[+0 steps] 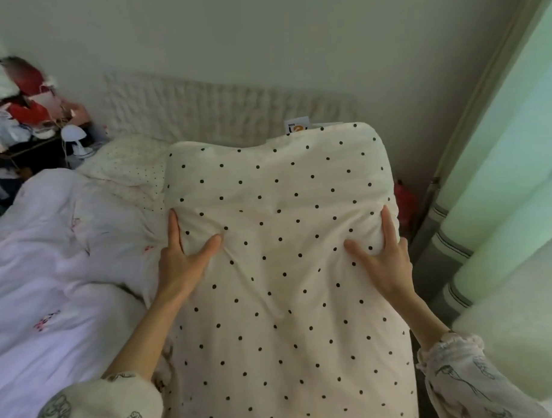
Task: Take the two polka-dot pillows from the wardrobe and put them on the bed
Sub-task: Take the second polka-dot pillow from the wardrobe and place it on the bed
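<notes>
A: How is the polka-dot pillow (280, 271) oriented?
B: Its long axis is directed away from the person, its far end toward the padded headboard (221, 107), above the bed (52, 279).
A: How is it gripped?
B: The left hand (182, 259) and right hand (382, 255) are clamped on opposite edges, thumbs pressed into the top face; a second dotted pillow (129, 167) is seen left of it
</notes>
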